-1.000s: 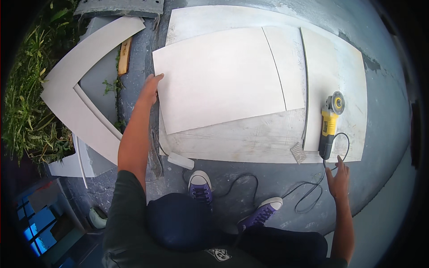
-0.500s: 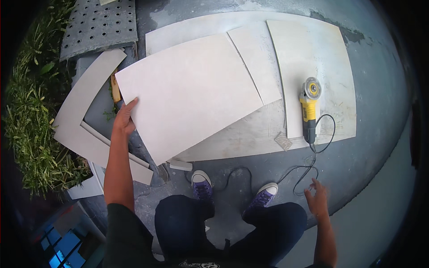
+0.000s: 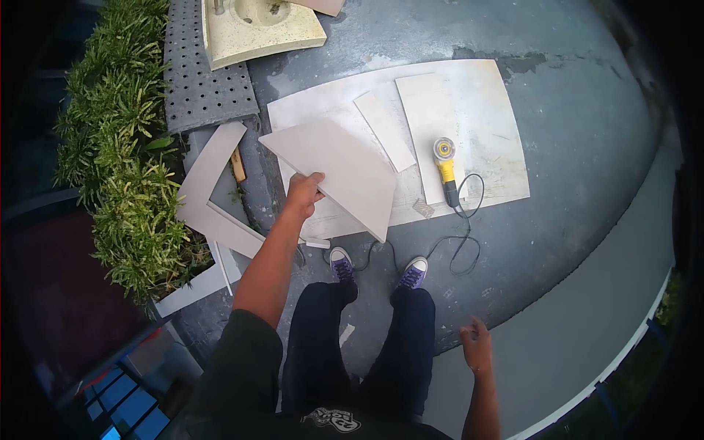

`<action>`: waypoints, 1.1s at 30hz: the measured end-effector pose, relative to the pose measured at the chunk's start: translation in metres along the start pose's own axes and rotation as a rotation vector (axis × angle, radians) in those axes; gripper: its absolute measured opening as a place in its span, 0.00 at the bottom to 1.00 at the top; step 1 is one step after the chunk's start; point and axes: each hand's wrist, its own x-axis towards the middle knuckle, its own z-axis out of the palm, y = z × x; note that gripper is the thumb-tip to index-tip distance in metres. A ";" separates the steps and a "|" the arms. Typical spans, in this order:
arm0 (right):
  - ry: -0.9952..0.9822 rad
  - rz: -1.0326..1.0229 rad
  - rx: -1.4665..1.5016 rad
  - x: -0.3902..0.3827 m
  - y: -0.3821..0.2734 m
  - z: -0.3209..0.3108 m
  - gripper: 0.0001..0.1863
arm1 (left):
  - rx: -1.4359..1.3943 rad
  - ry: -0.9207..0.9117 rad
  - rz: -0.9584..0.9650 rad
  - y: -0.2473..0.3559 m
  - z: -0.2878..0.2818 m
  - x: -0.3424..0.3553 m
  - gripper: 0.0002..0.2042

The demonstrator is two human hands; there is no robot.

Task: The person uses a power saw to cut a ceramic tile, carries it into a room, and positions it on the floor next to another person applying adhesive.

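Note:
My left hand [image 3: 303, 194] grips a large, pale, flat tile [image 3: 341, 165] by its near-left edge, fingers underneath hidden. The tile is tilted, with that edge raised so its thickness shows. My right hand [image 3: 477, 345] hangs at the lower right, holding nothing, its fingers apart and slightly bent. Beyond the tile, a narrow pale strip [image 3: 385, 132] and another long tile [image 3: 419, 103] lie on a big whitish board [image 3: 506, 147]. A yellow and black angle grinder [image 3: 446, 172] rests over the long tile's near right edge, its disc facing up.
The grinder's black cord [image 3: 469, 238] loops across the grey floor near my purple shoes [image 3: 412, 276]. At left an L-shaped offcut [image 3: 202, 194] leans by a planted bed [image 3: 139, 227]. Farther back are a perforated slab [image 3: 209, 92] and a speckled basin top [image 3: 286, 40]. A small offcut [image 3: 317, 243] lies near my feet.
My left hand has lifted the tile's near-left edge, tilting it away from the narrow strip. I have risen, so the ground looks farther off. My right hand still holds nothing.

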 end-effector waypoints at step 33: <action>-0.695 -0.117 -0.331 -0.058 -0.262 0.053 0.17 | -1.036 0.857 -0.014 -0.191 -0.336 -0.559 0.18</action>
